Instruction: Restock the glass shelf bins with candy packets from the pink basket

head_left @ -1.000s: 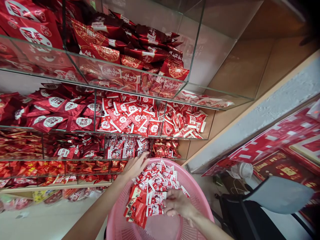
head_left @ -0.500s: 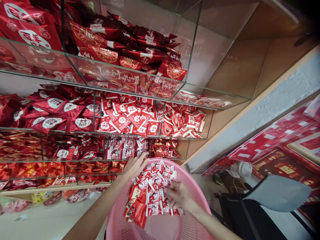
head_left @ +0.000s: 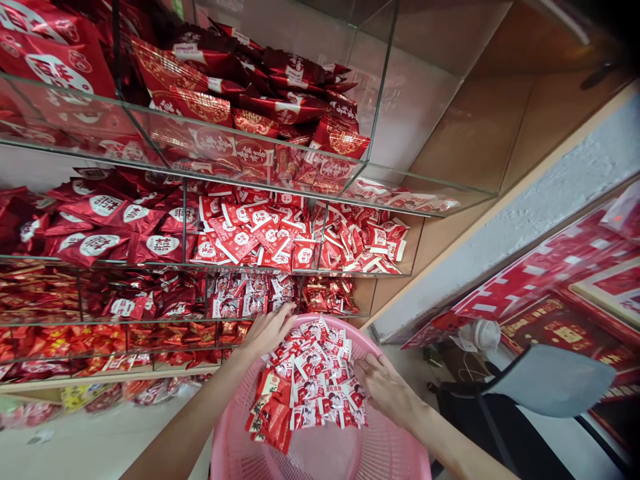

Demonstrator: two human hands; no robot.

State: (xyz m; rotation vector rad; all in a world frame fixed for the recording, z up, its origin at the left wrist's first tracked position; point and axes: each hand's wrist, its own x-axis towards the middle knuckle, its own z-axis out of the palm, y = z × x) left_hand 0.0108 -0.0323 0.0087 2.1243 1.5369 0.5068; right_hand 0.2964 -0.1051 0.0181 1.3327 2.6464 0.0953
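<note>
A round pink plastic basket (head_left: 385, 437) stands below the shelves with a pile of small red-and-white candy packets (head_left: 313, 363) inside. Several plainer red packets (head_left: 275, 413) with dark lettering lie at the pile's left. My left hand (head_left: 267, 331) is at the basket's far left rim, its thumb and fingers around the edge. Inside the basket, my right hand (head_left: 387, 387) is at the right edge of the pile, against the packets and near the right wall. Its fingers are bent and slightly apart, with nothing visible held; the fingertips are partly hidden.
Glass-fronted shelves (head_left: 200, 267) full of red packets rise ahead, right behind the basket. A wooden side panel (head_left: 465, 153) closes them on the right. A chair with a grey back (head_left: 555, 380) stands to the right. Bagged goods (head_left: 95, 397) lie under the lowest shelf.
My right hand has moved right, from over the middle of the packets to their right edge, uncovering more of them. The left hand stays at the rim. The view has shifted slightly.
</note>
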